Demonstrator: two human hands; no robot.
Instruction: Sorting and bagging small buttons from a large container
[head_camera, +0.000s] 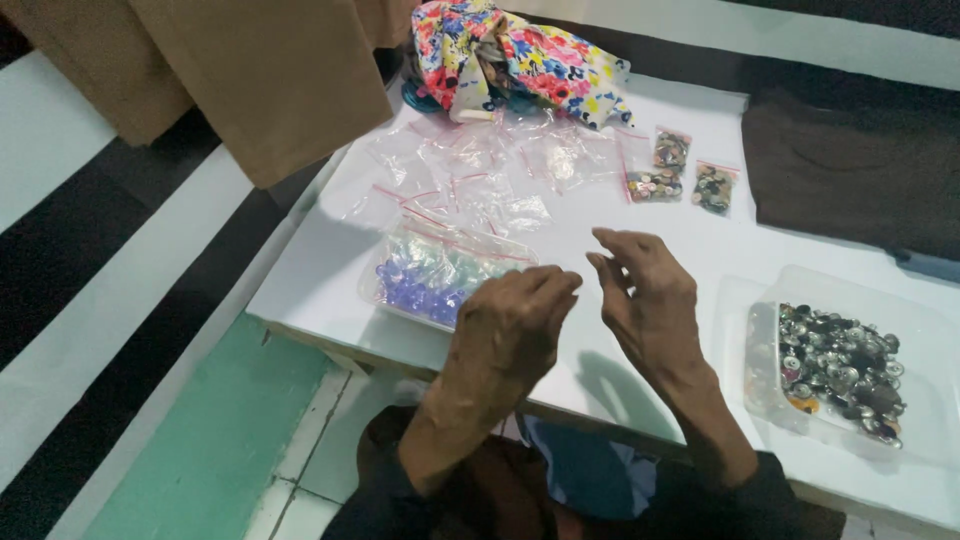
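**Two hands raised over a white table strewn with buttons and small bags**

Nearest the camera, the left hand and the right hand are lifted above the near edge of the white table, close together but not touching. The left hand's fingers curl down with the tips bunched; whether anything small sits between them cannot be told. The right hand's fingers are bent and loosely parted, and nothing shows in its grasp.

Just beyond the left hand, and partly hidden by it, lies a clear bag of purple and pale beads with a red zip strip. To the right of the right hand, near but apart from it, stands a clear plastic tray heaped with mixed buttons, mostly silver and dark.

Farther back, in the middle of the table, a loose scatter of empty clear zip bags overlaps. To their right, three small filled bags of buttons lie side by side.

At the far edge sits a bundle of bright floral cloth with something teal tucked under it. A dark brown cloth covers the table's far right corner. To the left, tan fabric hangs beside the table, over a floor of black and white stripes and a green patch.
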